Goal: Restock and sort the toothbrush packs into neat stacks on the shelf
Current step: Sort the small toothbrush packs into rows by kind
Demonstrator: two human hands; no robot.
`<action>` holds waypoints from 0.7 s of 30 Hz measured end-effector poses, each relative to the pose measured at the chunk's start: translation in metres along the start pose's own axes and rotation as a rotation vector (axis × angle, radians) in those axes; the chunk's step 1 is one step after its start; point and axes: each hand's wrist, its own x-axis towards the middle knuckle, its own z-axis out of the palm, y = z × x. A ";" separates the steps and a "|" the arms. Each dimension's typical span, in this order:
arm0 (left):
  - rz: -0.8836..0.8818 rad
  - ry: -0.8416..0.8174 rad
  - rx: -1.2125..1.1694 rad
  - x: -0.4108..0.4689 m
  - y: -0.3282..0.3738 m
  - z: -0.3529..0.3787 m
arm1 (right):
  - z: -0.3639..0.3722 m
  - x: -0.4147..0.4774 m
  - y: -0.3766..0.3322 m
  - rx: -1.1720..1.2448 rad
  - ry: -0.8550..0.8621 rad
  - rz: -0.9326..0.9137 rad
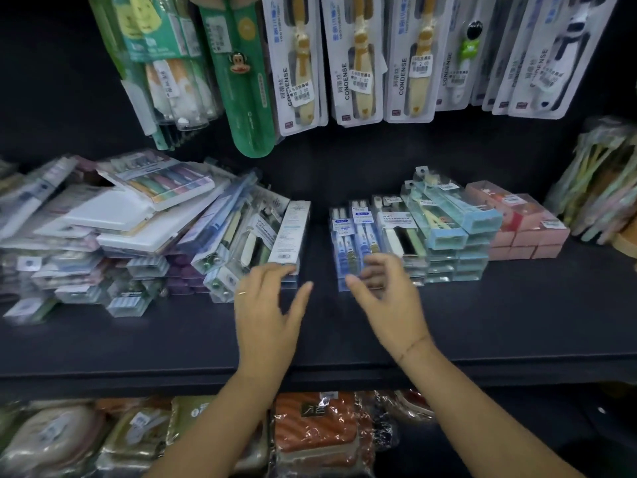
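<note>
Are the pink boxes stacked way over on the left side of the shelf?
No, the pink boxes sit toward the right end of the shelf, beside the light blue boxes.

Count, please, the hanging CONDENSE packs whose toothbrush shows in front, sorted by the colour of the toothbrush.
Yellow toothbrush packs: 3
Green frog toothbrush pack: 1
Black-and-white toothbrush pack: 1
Total: 5 (overlapping packs behind are not counted)
</note>
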 end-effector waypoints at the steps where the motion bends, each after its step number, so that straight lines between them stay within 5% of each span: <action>1: 0.032 0.112 0.111 0.003 -0.010 -0.007 | 0.019 0.006 -0.003 0.094 -0.100 0.110; 3: 0.062 0.219 0.320 0.012 -0.027 -0.017 | 0.055 0.021 -0.011 0.258 -0.237 0.367; 5: 0.132 0.153 0.495 0.019 -0.043 -0.018 | 0.084 0.035 -0.016 0.295 -0.266 0.503; 8: 0.195 0.006 0.679 0.021 -0.060 -0.015 | 0.103 0.046 -0.023 0.263 -0.179 0.502; 13: 0.219 0.052 0.706 0.025 -0.065 -0.009 | 0.095 0.042 -0.021 0.212 0.022 0.392; 17: 0.212 0.112 0.650 0.027 -0.069 -0.003 | 0.064 0.015 -0.024 0.050 0.247 0.117; 21: 0.254 0.202 0.593 0.023 -0.072 0.000 | 0.039 -0.009 0.003 -0.417 0.491 -0.529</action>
